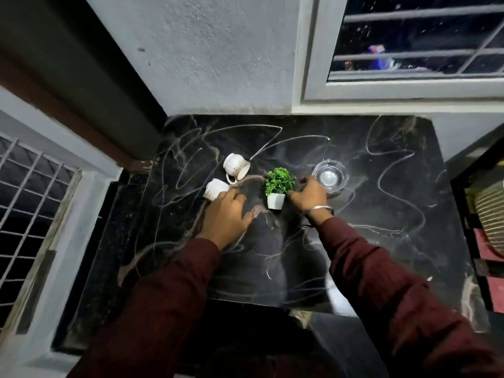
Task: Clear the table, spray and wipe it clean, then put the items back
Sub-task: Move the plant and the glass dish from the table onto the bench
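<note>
On a black marble-patterned table (381, 214), the left hand (226, 211) closes on the nearer of two tipped white teacups (215, 189); the farther teacup (236, 166) lies just beyond its fingertips. The right hand (309, 195) reaches, fingers spread and empty, between a small potted plant (277, 186) at its left and a glass bowl (330, 175) just beyond. Cups and bowl look light, rigid, breakable: best gripped around body or rim.

A black table (381, 214) is veined with pale grey and white swirls, plus a brownish streak near its centre. At ten o'clock from the centre lie two white cups (236, 167) with gold speckled trim. In the middle stands a plant (278, 181) with bright green leaves in a plain white pot (276, 201). At two o'clock sits a clear, colourless glass bowl (330, 176). Both sleeves (381, 282) are dark maroon. A silver bangle (321, 209) circles one wrist. The wall (218, 64) is grey-white, and the window frame (313, 77) is pale grey.
</note>
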